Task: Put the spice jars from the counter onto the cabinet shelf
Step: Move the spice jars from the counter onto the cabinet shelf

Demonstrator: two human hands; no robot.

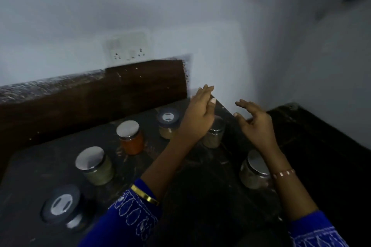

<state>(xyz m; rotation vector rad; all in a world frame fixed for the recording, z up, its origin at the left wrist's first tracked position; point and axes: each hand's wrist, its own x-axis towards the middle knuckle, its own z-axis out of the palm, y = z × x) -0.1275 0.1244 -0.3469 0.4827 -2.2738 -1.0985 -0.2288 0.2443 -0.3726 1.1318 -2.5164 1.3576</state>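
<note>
Blue embroidered sleeves fill the bottom edge, and from them both forearms reach out over the dark stone counter. Closest among the jars is a black-lidded jar with a white oval on its cap, blurred and low at the left. Behind it stand a glass jar of pale green powder with a flat steel lid, a glass jar of orange-red spice with a steel lid, and a second black-capped jar of tan powder. A steel-lidded jar of greyish powder sits partly under the left hand, and a steel-lidded glass jar stands beside the right wrist.

The left hand hovers with fingers straight and together, holding nothing. The right hand is spread, fingers loosely bent, also empty and touching no jar.

By my judgement the task has barely begun: 6 jars are on the counter, none lifted, and all 6 remain to be shelved.

No cabinet or shelf appears in view, so the destination cannot be placed. Light is dim and the picture soft; jar contents are guesses by colour. A white wall socket shows faintly above the brown backsplash.
</note>
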